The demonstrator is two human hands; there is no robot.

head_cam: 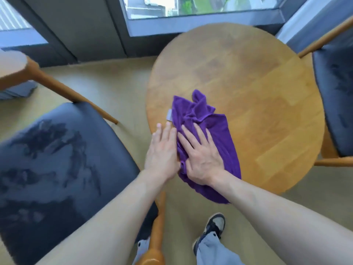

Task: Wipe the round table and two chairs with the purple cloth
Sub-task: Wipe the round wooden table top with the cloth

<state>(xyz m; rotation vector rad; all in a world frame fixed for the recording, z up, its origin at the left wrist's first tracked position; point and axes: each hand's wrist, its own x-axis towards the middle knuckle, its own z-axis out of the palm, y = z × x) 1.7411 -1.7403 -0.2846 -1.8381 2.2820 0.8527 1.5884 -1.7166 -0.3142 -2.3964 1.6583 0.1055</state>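
Note:
A crumpled purple cloth (206, 119) lies on the near left part of the round wooden table (257, 96), its lower end hanging over the near edge. My right hand (200, 153) presses flat on the cloth with fingers spread. My left hand (162, 150) lies flat beside it, fingers straight, on the table's left edge and touching the cloth's left side. One chair with a dark padded seat (57, 159) stands to the left of the table. A second chair (336, 96) stands at the right.
A window with a dark frame (191, 22) runs behind the table. Beige floor (107, 87) lies between the chairs and the wall. The left chair's wooden legs (63, 88) slant across the floor. My shoe (212, 228) is on the floor under the table's near edge.

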